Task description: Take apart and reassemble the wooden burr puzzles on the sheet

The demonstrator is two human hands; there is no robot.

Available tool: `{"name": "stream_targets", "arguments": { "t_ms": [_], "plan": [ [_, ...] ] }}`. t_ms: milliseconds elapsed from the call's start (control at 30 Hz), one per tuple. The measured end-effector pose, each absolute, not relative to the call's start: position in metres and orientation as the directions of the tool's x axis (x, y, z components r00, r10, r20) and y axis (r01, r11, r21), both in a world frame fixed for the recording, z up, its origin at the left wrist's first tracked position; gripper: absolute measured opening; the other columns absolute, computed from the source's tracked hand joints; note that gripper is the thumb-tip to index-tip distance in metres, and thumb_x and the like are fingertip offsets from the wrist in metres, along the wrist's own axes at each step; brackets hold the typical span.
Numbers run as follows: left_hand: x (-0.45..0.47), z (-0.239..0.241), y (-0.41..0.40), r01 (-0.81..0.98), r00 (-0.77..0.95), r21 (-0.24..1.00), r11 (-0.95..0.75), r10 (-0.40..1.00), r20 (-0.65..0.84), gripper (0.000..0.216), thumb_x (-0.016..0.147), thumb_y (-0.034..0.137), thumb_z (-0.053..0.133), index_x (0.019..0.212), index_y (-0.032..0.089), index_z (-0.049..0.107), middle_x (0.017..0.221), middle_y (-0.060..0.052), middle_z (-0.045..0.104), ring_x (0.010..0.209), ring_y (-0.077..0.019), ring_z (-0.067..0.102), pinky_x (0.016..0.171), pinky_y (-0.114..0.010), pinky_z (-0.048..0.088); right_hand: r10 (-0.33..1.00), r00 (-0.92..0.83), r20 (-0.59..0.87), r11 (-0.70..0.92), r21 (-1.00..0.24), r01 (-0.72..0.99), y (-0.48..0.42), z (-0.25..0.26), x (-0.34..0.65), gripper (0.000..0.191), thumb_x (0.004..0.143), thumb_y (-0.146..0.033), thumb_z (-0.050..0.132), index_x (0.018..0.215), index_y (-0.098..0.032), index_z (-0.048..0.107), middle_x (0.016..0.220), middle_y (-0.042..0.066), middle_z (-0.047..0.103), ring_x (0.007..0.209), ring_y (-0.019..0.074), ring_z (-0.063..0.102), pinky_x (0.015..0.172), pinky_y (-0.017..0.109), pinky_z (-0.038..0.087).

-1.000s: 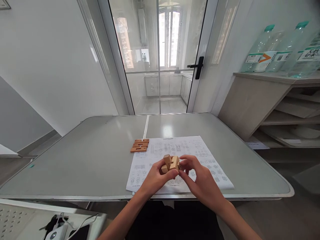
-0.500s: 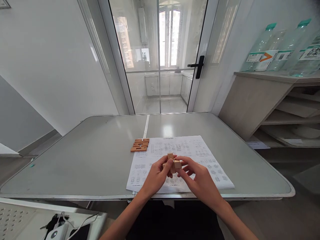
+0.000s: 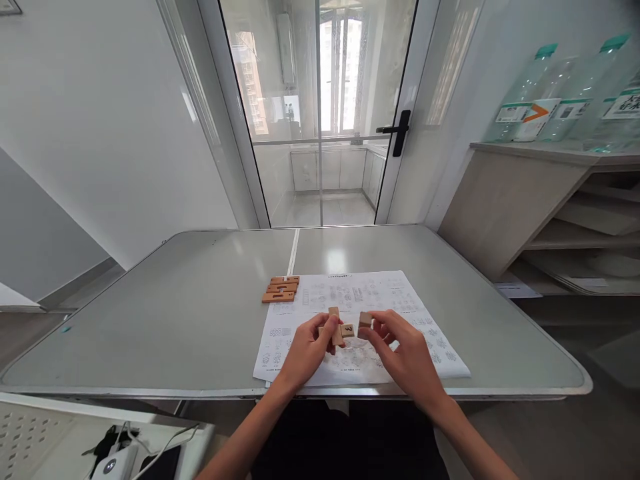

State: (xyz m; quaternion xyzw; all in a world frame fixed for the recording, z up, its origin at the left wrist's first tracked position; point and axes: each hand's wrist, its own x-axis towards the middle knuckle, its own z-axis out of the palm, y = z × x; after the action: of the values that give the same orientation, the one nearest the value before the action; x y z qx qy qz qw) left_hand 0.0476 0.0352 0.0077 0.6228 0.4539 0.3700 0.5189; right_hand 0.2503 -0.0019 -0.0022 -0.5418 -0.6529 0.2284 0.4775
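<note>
Above table (image 3: pixel 175 327), puzzle pieces (image 3: pixel 334 315) half-hidden

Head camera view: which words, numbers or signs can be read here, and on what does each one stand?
"3": on the pale wooden puzzle piece in the left hand.
"2": seemingly, on the front one of the brown wooden pieces.
No mark shows on the small wooden block in the right hand.
Print on the instruction sheet: too small to read.
Words on the bottle labels: too blurred; one carries an orange arrow.
</note>
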Motion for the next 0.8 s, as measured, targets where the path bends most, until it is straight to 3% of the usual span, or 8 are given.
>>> {"name": "stream_targets", "arguments": {
  "t_ms": [133,333,467,567,700,800],
  "plan": [
    [0.039,0.009,0.039,0.156,0.31,0.988,-0.006,0.95,-0.043,0.052,0.098,0.065,0.052,0.101,0.016,0.068,0.078,-0.004,0.071,0.066,-0.0161,0.059,0.071,-0.028,0.048,0.962,0.092,0.258,0.172,-0.829,0.532,0.006,-0.012,0.261,0.037,0.102,-0.057,0.051,0.092,-0.023,0.062,0.077,0.002,0.07,0.062,0.0177,0.062,0.059,0.029,0.049],
    [0.04,0.008,0.038,0.149,0.363,0.988,-0.035,0.931,-0.021,0.051,0.098,0.065,0.053,0.103,0.016,0.066,0.083,-0.004,0.068,0.069,-0.0164,0.059,0.073,-0.029,0.049,0.992,0.048,0.115,0.039,-0.65,0.759,0.021,-0.027,0.264,0.04,0.098,-0.056,0.052,0.074,-0.024,0.058,0.067,0.003,0.071,0.059,0.0208,0.063,0.055,0.031,0.039],
    [0.044,0.007,0.033,0.158,0.368,0.986,-0.053,0.93,-0.009,0.05,0.098,0.063,0.053,0.102,0.016,0.067,0.081,-0.003,0.066,0.069,-0.0153,0.059,0.071,-0.028,0.048,0.987,0.095,0.131,0.002,-0.595,0.804,0.022,-0.03,0.263,0.04,0.099,-0.058,0.051,0.08,-0.024,0.061,0.068,0.003,0.071,0.061,0.0226,0.065,0.056,0.031,0.038],
    [0.045,0.008,0.031,0.172,0.368,0.984,-0.047,0.93,-0.02,0.048,0.099,0.062,0.054,0.105,0.016,0.066,0.082,-0.004,0.07,0.069,-0.0156,0.06,0.071,-0.028,0.048,0.973,0.099,0.208,0.074,-0.688,0.722,0.012,-0.021,0.264,0.041,0.1,-0.062,0.05,0.1,-0.023,0.063,0.076,0.003,0.072,0.063,0.0218,0.066,0.06,0.032,0.046],
    [0.046,0.011,0.031,0.142,0.409,0.99,-0.015,0.912,-0.044,0.046,0.099,0.062,0.054,0.109,0.018,0.06,0.08,-0.005,0.075,0.068,-0.0167,0.062,0.073,-0.03,0.049,0.975,-0.126,0.186,0.223,-0.863,0.454,-0.006,0.0,0.258,0.041,0.103,-0.059,0.049,0.12,-0.024,0.061,0.096,0.006,0.074,0.079,0.0209,0.069,0.064,0.031,0.053],
    [0.05,0.016,0.032,0.129,0.463,0.991,-0.023,0.886,-0.039,0.044,0.099,0.062,0.053,0.107,0.018,0.058,0.075,-0.003,0.072,0.069,-0.0176,0.064,0.074,-0.031,0.049,0.952,-0.205,0.229,0.294,-0.87,0.395,-0.011,0.008,0.251,0.035,0.105,-0.052,0.049,0.118,-0.023,0.063,0.101,0.006,0.074,0.084,0.0206,0.068,0.071,0.032,0.054]
  ]
}}
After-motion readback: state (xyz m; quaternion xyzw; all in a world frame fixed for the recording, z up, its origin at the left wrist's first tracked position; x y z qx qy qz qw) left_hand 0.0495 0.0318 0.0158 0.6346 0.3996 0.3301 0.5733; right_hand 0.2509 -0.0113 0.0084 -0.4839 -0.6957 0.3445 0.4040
